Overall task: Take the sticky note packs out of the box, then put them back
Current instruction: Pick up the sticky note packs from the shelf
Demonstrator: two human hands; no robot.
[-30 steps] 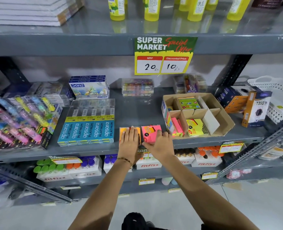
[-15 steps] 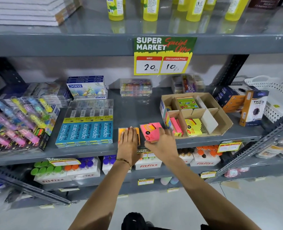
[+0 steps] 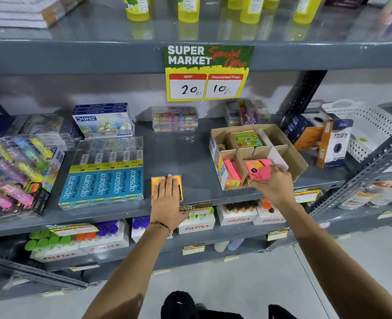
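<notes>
A cardboard box (image 3: 291,155) with dividers stands on the middle shelf at the right. My right hand (image 3: 274,184) grips a pink sticky note pack (image 3: 258,172) and holds it over the box's front middle compartment. More pink packs (image 3: 230,172) stand in the front left compartment, and a green pack (image 3: 248,139) lies in a rear one. My left hand (image 3: 166,199) rests flat, fingers together, on an orange sticky note pack (image 3: 154,184) lying on the shelf, covering most of it.
Blue apsara pencil boxes (image 3: 103,180) lie left of the orange pack. Highlighter packs (image 3: 11,171) fill the far left. TRIO boxes (image 3: 333,143) and a white basket (image 3: 370,125) stand right of the cardboard box. A price sign (image 3: 207,72) hangs above; fitfizz boxes (image 3: 196,224) below.
My right hand lifted the pink pack off the shelf and carried it right to the box. My left hand stayed on the orange pack.
</notes>
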